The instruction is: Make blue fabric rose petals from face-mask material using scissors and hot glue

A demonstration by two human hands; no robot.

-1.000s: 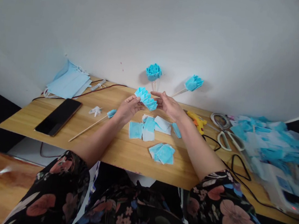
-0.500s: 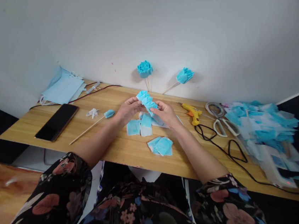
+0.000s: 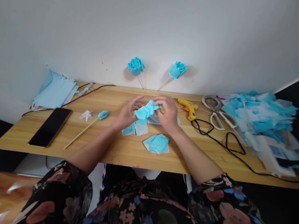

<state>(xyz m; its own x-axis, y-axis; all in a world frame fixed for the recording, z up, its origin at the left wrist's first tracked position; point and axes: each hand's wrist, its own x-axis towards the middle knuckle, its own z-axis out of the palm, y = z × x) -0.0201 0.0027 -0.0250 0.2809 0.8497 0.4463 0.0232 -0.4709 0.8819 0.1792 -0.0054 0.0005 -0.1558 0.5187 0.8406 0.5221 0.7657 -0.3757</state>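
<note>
A strip of overlapping blue fabric pieces [image 3: 144, 112] hangs in the air between my hands, its pieces fanned in a row. My right hand [image 3: 167, 113] pinches the strip's right end between thumb and fingers. Beside the left end is my left hand [image 3: 128, 114], fingers curved and apart; whether it touches the strip is hard to see. Below lie loose blue and white fabric squares [image 3: 141, 128], partly covered by the strip. Nearer to me sits a small stack of blue squares [image 3: 157, 143]. A thin stick with a blue bud [image 3: 103, 114] lies left of my left hand.
Two blue fabric flowers [image 3: 136, 66] on sticks lean on the wall. Left are a phone [image 3: 50, 127], face masks [image 3: 55, 91] and a white scrap [image 3: 86, 115]. Right are a yellow glue gun [image 3: 188, 108] with a black cord, scissors [image 3: 222, 120] and a heap of blue scraps [image 3: 261, 115].
The strip has turned so its pieces lie flatter. My right hand has shifted its grip to the right end, and my left hand's fingers have spread. The whole view has shifted slightly.
</note>
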